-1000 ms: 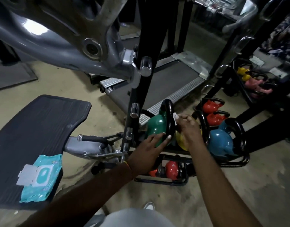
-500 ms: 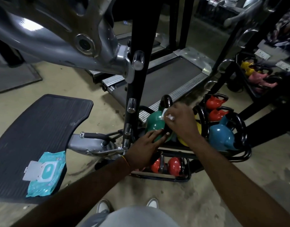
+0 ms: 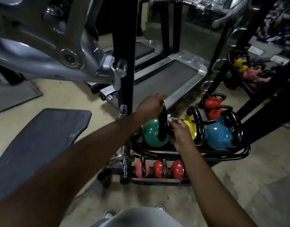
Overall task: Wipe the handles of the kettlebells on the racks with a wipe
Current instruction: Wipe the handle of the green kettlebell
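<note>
Kettlebell handle (image 3: 162, 125) wrapped in left grip (image 3: 150, 105), wipe (image 3: 169, 117) pinched against it by right grip (image 3: 180, 130), probably risking a tumble off rack (image 3: 223, 154) on 1 hard yank.

A grey ribbed mat (image 3: 39, 138) is lying on the concrete floor (image 3: 239, 185) at nine o'clock — a silver machine frame (image 3: 42, 51) is looming above it at ten. A treadmill (image 3: 165, 82) is stretching away at one o'clock, behind a black upright post (image 3: 124, 38) standing at twelve.

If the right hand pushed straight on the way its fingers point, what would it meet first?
The green kettlebell's black handle; the wipe in the right hand seems to touch it, though depth is unclear.
</note>
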